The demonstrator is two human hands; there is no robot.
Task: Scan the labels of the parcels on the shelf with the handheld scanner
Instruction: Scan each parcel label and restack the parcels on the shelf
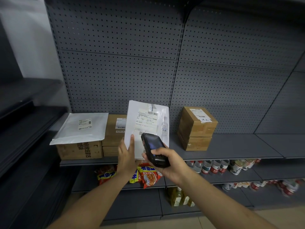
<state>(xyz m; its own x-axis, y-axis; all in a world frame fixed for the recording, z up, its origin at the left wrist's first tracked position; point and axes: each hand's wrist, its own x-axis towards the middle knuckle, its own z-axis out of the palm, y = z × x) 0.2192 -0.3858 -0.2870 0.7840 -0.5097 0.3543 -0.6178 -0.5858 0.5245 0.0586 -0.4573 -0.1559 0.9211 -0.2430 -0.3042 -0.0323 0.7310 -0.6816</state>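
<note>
My left hand (127, 154) holds a white flat parcel (146, 119) upright by its lower left edge, its printed label facing me. My right hand (168, 164) grips a black handheld scanner (154, 149), whose top end points at the lower part of that label. On the grey shelf (231, 146) behind lie a white padded mailer (80, 128) on a brown carton (80, 150), stacked brown boxes (113, 131) with a barcode label, and two stacked brown boxes (196, 128) to the right with a label on top.
A grey pegboard back panel (132, 63) rises behind the shelf. The lower shelves hold snack bags (148, 176), water bottles (212, 166) and oil bottles (179, 197). The right part of the parcel shelf is bare. Dark shelving (24, 129) stands at the left.
</note>
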